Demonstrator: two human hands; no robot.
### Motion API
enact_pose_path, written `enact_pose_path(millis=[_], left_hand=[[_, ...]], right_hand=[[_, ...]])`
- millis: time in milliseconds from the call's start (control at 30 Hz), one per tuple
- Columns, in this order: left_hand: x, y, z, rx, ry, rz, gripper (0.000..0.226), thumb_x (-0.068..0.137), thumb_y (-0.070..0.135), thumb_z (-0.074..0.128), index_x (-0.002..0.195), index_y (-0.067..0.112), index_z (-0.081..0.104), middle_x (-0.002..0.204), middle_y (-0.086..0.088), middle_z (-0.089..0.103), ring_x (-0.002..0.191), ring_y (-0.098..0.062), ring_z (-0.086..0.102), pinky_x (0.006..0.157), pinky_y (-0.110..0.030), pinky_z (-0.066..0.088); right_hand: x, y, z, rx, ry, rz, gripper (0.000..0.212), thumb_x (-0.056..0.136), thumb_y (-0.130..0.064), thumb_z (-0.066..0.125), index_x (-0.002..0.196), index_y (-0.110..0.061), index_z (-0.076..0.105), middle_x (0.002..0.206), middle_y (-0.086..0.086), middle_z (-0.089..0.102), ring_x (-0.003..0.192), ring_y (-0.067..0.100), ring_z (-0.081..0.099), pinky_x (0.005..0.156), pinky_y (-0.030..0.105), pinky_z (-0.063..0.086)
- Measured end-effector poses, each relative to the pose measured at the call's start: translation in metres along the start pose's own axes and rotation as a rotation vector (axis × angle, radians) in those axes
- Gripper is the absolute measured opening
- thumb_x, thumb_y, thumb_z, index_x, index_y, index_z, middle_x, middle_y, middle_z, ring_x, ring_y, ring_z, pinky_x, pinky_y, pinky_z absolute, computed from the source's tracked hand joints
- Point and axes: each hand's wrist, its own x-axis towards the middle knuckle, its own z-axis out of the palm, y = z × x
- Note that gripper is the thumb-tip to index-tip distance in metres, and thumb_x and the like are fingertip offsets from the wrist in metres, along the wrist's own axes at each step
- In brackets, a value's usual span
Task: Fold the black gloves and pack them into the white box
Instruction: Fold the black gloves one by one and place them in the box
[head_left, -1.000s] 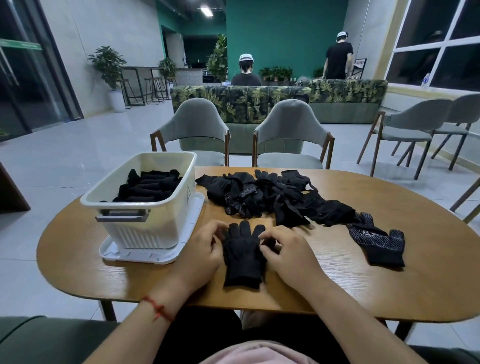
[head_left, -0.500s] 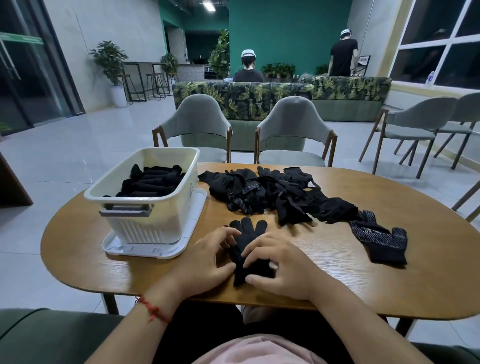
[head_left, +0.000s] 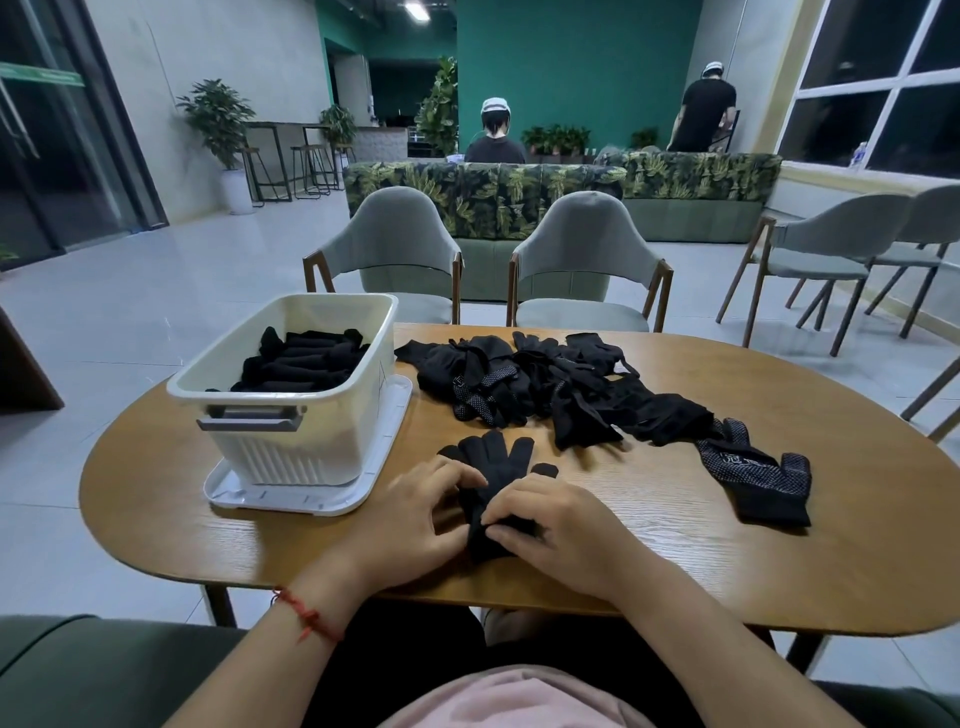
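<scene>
A black glove (head_left: 493, 462) lies flat on the wooden table (head_left: 779, 561) in front of me, fingers pointing away. My left hand (head_left: 415, 519) grips its left edge with curled fingers. My right hand (head_left: 556, 530) pinches the cuff end near the table's front. A pile of loose black gloves (head_left: 545, 384) lies behind. One dotted glove (head_left: 758, 473) lies apart to the right. The white box (head_left: 291, 415) stands at the left with several folded black gloves (head_left: 306, 361) inside.
The box sits on its white lid (head_left: 311, 493). Two grey chairs (head_left: 582, 260) stand at the table's far side, more chairs at the right. A patterned sofa with two people beyond it is in the background.
Both hands slid toward me along the glove, from its finger end to its cuff. More of the glove's fingers now show beyond my hands.
</scene>
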Motion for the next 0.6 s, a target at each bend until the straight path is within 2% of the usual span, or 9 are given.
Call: enact_pose_path(millis=[167,233,300,367,467,533,600], left_hand=[[0.001,-0.002,0.002,0.051,-0.003,0.009,0.027,0.087,0.037,0.066,0.113,0.043,0.065,0.118,0.026,0.054,0.113,-0.005,0.056,0.1,-0.042,0.049],[0.002,-0.002,0.004,0.035,0.044,-0.009,0.017,0.09,0.034,0.061,0.105,0.04,0.067,0.115,0.025,0.054,0.114,-0.006,0.056,0.098,-0.042,0.05],[0.006,-0.001,0.006,0.043,0.125,-0.022,0.017,0.094,0.027,0.055,0.1,0.036,0.068,0.116,0.025,0.056,0.118,-0.006,0.053,0.098,-0.043,0.049],[0.012,0.005,0.008,0.09,0.137,-0.015,0.024,0.1,0.028,0.05,0.111,0.037,0.069,0.126,0.028,0.056,0.128,-0.002,0.048,0.107,-0.039,0.045],[0.023,0.014,0.013,0.188,-0.034,0.003,0.039,0.107,0.036,0.041,0.141,0.042,0.059,0.151,0.028,0.049,0.145,0.002,0.035,0.121,-0.036,0.03],[0.028,0.017,0.019,0.285,-0.14,-0.029,0.046,0.111,0.04,0.034,0.155,0.044,0.044,0.164,0.027,0.036,0.155,0.003,0.021,0.127,-0.041,0.019],[0.027,0.018,0.021,0.359,-0.163,-0.096,0.049,0.112,0.043,0.028,0.161,0.045,0.033,0.17,0.025,0.023,0.159,0.001,0.01,0.13,-0.047,0.01]], right_hand=[[-0.002,0.0,-0.001,-0.002,-0.035,0.006,0.009,0.099,-0.033,0.075,0.106,-0.027,0.078,0.107,-0.019,0.073,0.104,0.002,0.065,0.086,0.031,0.055],[-0.002,0.001,-0.001,0.029,-0.041,0.031,0.008,0.099,-0.036,0.075,0.103,-0.029,0.078,0.106,-0.02,0.072,0.104,0.003,0.066,0.086,0.033,0.056],[0.0,0.002,-0.002,0.104,-0.029,0.092,0.008,0.101,-0.036,0.074,0.099,-0.03,0.078,0.103,-0.019,0.073,0.102,0.008,0.069,0.086,0.036,0.056],[0.002,0.005,-0.004,0.177,0.027,0.184,0.005,0.1,-0.03,0.075,0.097,-0.028,0.078,0.097,-0.016,0.072,0.098,0.012,0.069,0.086,0.036,0.056],[0.004,0.011,-0.004,0.165,0.069,0.263,0.007,0.094,-0.023,0.081,0.095,-0.029,0.078,0.098,-0.017,0.068,0.099,0.011,0.068,0.087,0.027,0.053],[0.004,0.013,-0.003,0.142,0.059,0.29,0.01,0.091,-0.022,0.083,0.094,-0.03,0.078,0.099,-0.018,0.067,0.1,0.008,0.067,0.087,0.02,0.05],[0.006,0.014,-0.003,0.146,0.054,0.319,0.009,0.09,-0.024,0.085,0.094,-0.03,0.08,0.097,-0.018,0.068,0.098,0.006,0.067,0.084,0.015,0.049]])
